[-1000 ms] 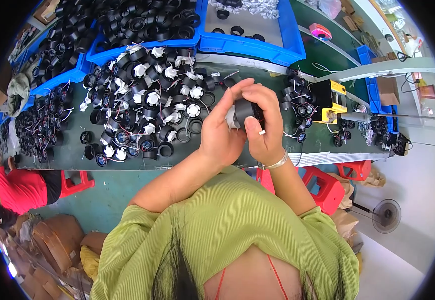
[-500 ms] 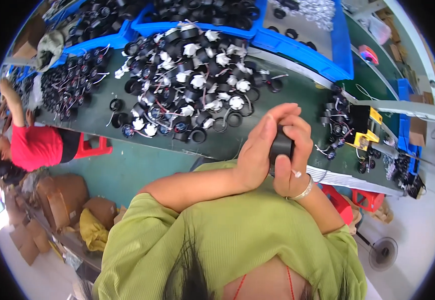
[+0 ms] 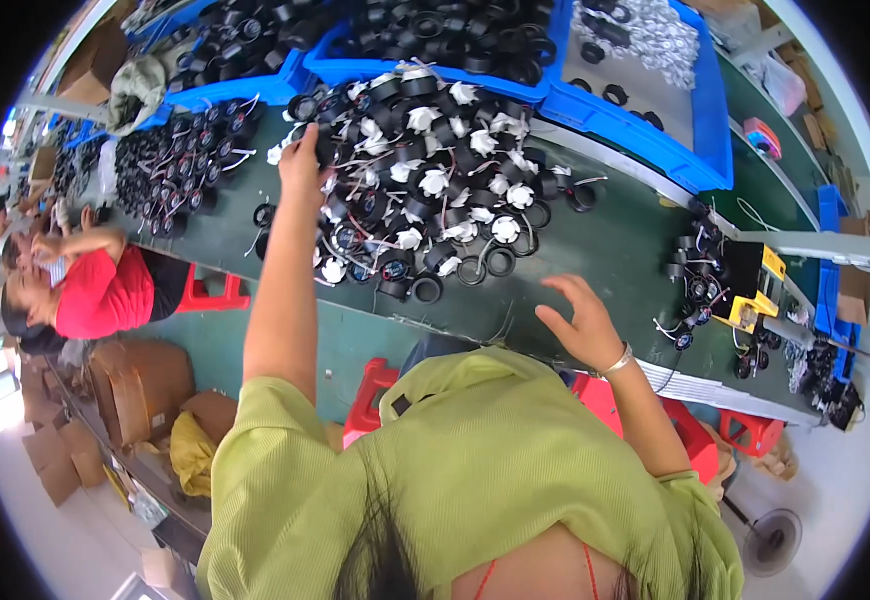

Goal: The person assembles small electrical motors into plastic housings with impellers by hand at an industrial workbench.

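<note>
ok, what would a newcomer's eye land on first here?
Likely the big heap of black and white parts in the middle of the green bench, the left hand at its left edge. Next, the blue bins behind it and the co-worker's red shirt at far left.

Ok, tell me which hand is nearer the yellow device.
Right. The right hand is left of the yellow device, across some bench; the left hand is farther off, at the left side of the parts pile.

A pile of black rings [image 3: 429,180] is being reached for by the left hand [image 3: 301,168], while the right hand [image 3: 587,325] is being held splayed over the green table [image 3: 600,235].
</note>
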Action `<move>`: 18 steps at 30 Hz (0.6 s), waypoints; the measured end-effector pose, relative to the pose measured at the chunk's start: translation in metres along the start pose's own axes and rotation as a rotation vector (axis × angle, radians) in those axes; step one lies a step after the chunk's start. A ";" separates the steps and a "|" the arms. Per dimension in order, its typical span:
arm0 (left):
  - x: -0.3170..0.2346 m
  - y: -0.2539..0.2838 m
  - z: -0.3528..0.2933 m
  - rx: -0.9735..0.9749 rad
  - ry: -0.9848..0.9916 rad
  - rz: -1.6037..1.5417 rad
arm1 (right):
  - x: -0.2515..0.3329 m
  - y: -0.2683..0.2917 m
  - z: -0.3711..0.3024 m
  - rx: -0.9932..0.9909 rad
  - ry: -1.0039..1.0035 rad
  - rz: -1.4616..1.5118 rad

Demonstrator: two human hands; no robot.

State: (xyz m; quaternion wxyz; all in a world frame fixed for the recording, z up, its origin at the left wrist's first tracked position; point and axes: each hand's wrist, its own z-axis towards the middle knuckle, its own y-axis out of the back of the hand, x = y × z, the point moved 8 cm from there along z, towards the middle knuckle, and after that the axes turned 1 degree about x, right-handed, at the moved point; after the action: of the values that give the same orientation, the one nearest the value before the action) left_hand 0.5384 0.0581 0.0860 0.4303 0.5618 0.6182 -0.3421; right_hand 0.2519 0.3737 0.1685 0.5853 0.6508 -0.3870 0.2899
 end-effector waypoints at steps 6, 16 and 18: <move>0.012 -0.049 0.020 0.336 0.077 0.370 | -0.058 0.016 -0.041 -0.045 -0.238 -0.079; -0.075 -0.052 0.064 0.007 -0.648 0.752 | -0.223 0.161 -0.169 -1.082 -0.612 -0.472; -0.109 -0.106 0.009 0.131 -0.770 0.659 | -0.265 0.171 -0.194 -1.166 -0.800 -0.448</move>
State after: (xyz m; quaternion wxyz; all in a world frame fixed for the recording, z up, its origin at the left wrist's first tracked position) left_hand 0.4351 -0.0079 0.1757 0.6757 0.5860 0.1822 -0.4085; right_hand -0.0183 0.6056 0.0688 0.6952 0.3537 -0.5197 -0.3486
